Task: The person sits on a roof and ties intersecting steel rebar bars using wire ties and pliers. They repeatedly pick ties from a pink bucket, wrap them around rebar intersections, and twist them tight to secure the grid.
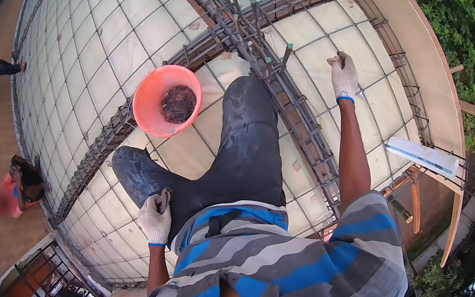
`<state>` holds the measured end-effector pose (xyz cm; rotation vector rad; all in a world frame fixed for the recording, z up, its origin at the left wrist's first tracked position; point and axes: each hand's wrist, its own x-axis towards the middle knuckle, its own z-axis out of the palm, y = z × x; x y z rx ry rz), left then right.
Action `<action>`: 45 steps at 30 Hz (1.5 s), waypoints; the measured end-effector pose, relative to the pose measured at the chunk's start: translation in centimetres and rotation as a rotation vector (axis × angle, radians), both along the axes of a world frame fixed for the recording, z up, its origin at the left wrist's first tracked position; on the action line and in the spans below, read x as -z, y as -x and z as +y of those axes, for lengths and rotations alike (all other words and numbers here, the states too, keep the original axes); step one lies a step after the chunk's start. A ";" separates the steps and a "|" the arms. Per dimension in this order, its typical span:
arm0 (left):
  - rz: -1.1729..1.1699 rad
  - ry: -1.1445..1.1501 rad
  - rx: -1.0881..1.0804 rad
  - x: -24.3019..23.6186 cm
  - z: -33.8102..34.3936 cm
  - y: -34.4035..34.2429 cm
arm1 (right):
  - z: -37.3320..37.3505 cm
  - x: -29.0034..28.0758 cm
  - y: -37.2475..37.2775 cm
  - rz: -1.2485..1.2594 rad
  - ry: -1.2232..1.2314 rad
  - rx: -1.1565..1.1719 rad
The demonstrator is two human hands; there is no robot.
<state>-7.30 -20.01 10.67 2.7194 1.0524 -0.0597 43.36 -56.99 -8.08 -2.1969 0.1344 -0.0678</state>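
Note:
My left hand (154,220), in a pale work glove with a blue cuff, is closed beside my left thigh. A short grey-brown piece (165,199) sticks up out of its fingers; its kind is unclear. Further out to the right, my right hand (344,78), gloved alike, hovers over the steel bar mesh (321,29). Its fingers are bent together, and whatever they pinch is too small to name. An orange bucket (146,96) stands on the mesh in front of my left knee. Inside lies a dark tangled clump (179,104) that looks like short wires.
Reinforcing-bar beam cages (297,111) cross the pale deck beneath the mesh. Upright bars with green ends (288,49) rise ahead. A white and blue strip (423,156) lies at the right edge, beyond which are boards and trees. Two other people (22,186) are at the far left.

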 end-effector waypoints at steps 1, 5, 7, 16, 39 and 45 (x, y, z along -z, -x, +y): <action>0.017 0.009 0.003 0.3 0.2 -0.6 | -2.5 2.7 -2.4 0.081 0.136 -0.035; 0.113 -0.005 0.005 -0.4 0.9 -0.5 | -1.4 6.3 -7.2 0.233 0.376 -0.251; 0.151 0.023 -0.038 -0.8 0.7 -1.5 | 1.0 6.5 -10.0 0.253 0.479 -0.297; 0.096 -0.045 -0.021 -0.2 0.0 -2.1 | 7.0 11.7 -18.7 0.306 0.888 -0.471; -0.018 -0.102 -0.050 0.7 0.5 -1.0 | 1.9 10.3 -10.7 0.429 0.768 -0.411; -0.020 -0.085 -0.081 0.6 0.2 -0.7 | 1.3 10.8 -9.5 0.266 0.850 -0.574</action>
